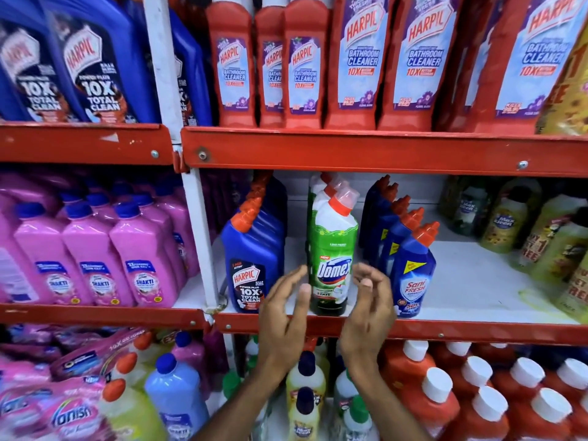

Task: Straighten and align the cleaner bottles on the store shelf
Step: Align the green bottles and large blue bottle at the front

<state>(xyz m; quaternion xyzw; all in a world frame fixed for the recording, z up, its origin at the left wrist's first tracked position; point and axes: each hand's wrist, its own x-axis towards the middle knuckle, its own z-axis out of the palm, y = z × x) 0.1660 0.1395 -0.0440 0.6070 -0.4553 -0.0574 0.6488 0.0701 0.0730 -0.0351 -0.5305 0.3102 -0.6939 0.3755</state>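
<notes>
A green and white Domex bottle (333, 249) stands upright at the front of the middle shelf (445, 331), heading a row of like bottles. My left hand (286, 316) is just left of its base, fingers spread, and my right hand (370, 307) is just right of it, fingers curled and apart. Neither hand grips the bottle. A row of blue Harpic bottles (251, 259) stands to the left. A row of blue Sani Fresh bottles (412, 268) runs back on the right, angled slightly.
Red Harpic bathroom cleaner bottles (305, 65) fill the top shelf. Pink bottles (95, 249) stand in the left bay. Yellow-green bottles (560, 249) sit at the far right past a bare white stretch of shelf. Red bottles with white caps (477, 393) crowd the bottom shelf.
</notes>
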